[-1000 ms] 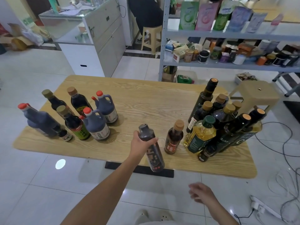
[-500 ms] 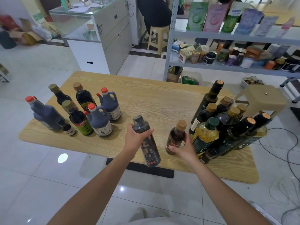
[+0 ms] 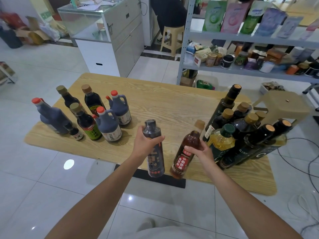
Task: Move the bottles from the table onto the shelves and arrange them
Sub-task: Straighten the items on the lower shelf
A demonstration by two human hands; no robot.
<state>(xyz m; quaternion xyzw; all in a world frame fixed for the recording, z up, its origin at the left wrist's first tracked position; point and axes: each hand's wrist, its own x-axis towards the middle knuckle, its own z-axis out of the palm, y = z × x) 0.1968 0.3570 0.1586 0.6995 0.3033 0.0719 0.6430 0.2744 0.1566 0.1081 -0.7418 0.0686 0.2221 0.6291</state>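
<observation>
The left hand (image 3: 145, 143) wraps around the upper body of a dark bottle in black film (image 3: 155, 163). Just beside it, the right hand (image 3: 202, 151) grips an amber bottle with a red label and tan cap (image 3: 183, 161). Both bottles are near the front edge of the wooden table (image 3: 164, 100), with their caps leaning away. The grey metal shelves (image 3: 241, 71) lie behind the table to the right, so the right hand seems nearer.
</observation>
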